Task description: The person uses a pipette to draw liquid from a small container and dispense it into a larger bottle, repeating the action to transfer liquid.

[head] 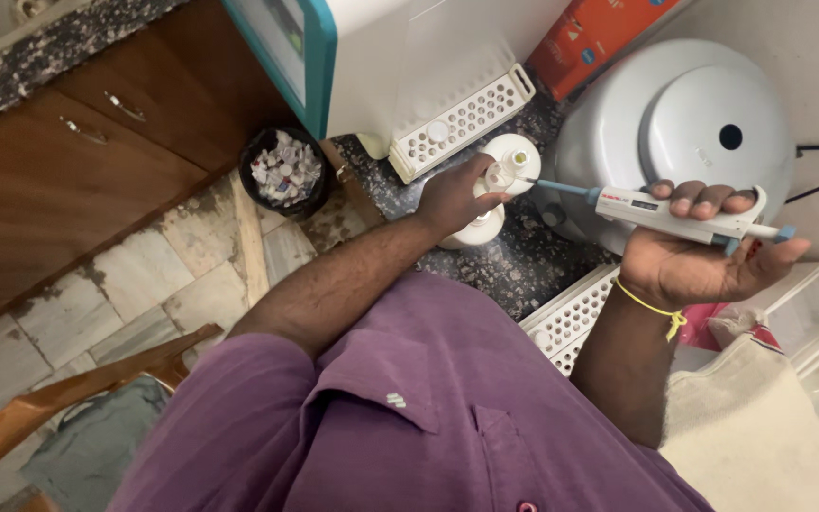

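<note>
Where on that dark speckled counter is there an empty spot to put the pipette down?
Bare counter shows between the white bottle, the grey round machine and the lower white rack. Near the upper rack it is crowded.

white pipette (684, 213) w/ blue tip, purple shirt (400, 417)

Left arm stretched forward, bare to elbow, left hand (449, 197) curled shut, knuckles up, fingers pinched. Right arm bent up at elbow, right hand (699, 248) palm up, fingers wrapped tight, thumb out at end. Hands near, apart.
</note>
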